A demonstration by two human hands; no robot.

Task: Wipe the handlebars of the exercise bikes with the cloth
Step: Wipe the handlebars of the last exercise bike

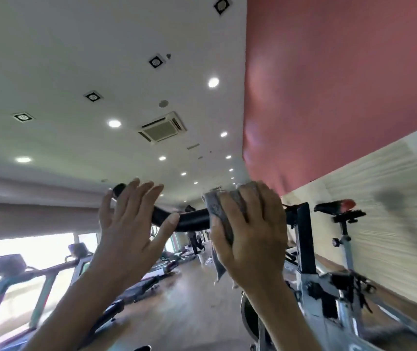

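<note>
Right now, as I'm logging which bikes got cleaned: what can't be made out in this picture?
Head view only.
1. Handlebar: right stretch hidden under the cloth and right hand; left bend partly behind the left hand.
2. Bike frame: motion-blurred, cut off by the bottom edge.
3. Far end of the room: too small to read.
4. Dirt on the bar: too blurred to tell.

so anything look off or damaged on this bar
Nothing stands out. The bar looks intact; the right hand grips the cloth over it, one end hanging loose, and the left hand is open by it.
</note>
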